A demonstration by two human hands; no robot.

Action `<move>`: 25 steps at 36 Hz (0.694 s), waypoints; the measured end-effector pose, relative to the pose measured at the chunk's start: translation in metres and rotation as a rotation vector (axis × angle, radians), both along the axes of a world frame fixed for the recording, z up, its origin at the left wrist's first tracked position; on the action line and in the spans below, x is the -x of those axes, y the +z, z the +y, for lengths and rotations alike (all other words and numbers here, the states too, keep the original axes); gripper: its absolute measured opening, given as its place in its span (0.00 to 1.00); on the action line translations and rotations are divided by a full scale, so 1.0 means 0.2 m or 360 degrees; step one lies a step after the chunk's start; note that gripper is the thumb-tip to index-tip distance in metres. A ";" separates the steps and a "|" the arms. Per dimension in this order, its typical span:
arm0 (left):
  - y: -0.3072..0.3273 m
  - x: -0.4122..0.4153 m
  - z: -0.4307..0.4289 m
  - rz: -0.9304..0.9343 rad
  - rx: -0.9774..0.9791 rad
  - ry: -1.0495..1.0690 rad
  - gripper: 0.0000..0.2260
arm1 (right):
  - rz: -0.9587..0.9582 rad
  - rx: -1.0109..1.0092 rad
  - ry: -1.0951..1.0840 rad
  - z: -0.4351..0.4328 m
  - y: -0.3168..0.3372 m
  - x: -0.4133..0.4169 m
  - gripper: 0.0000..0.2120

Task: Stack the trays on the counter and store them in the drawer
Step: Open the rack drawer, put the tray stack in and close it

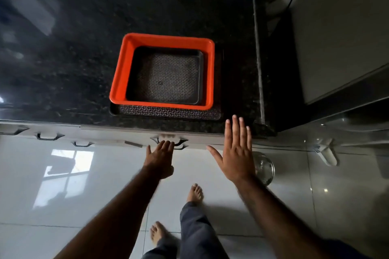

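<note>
— Where are the trays?

— Nested at frame centre: the small black tray in the orange tray, on the large black tray.

— And my hands?

— My left hand reaches the drawer handle below, fingers there, grasp unclear. My right hand is spread, holding nothing.

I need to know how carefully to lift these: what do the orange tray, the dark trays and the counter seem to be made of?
Orange tray: probably moulded plastic, given its uniform colour and rounded rim. Dark inner tray and bottom tray: likely plastic too, semi-matte with a woven-look pattern. Counter: polished dark speckled stone, apparently granite, since it reflects light.
</note>
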State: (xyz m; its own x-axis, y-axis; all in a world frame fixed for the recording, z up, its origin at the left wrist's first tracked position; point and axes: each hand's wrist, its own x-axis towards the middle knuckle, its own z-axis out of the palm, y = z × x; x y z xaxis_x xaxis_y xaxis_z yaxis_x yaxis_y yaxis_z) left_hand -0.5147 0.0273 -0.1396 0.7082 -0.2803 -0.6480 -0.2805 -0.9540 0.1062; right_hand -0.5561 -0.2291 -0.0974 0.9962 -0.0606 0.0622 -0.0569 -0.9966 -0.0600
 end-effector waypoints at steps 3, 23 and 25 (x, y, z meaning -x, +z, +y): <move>-0.02 0.04 0.00 0.0012 -0.0008 0.0043 0.42 | -0.0006 0.0015 -0.0001 0.00 0.01 0.00 0.47; 0.25 0.82 0.67 -0.0879 0.0138 0.0346 0.30 | 0.0340 -0.0036 -0.0123 0.30 0.05 0.80 0.37; 0.26 0.90 0.71 -0.0847 0.0086 0.0274 0.31 | 0.0386 -0.0034 -0.0137 0.31 0.07 0.89 0.37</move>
State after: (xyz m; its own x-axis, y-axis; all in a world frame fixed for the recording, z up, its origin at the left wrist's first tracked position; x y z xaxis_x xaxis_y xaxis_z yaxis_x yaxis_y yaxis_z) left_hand -0.6952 0.1685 -0.0880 0.9720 -0.1548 -0.1766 -0.1496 -0.9878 0.0423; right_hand -0.7334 -0.1662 -0.0842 0.9730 -0.1444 -0.1803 -0.1566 -0.9861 -0.0551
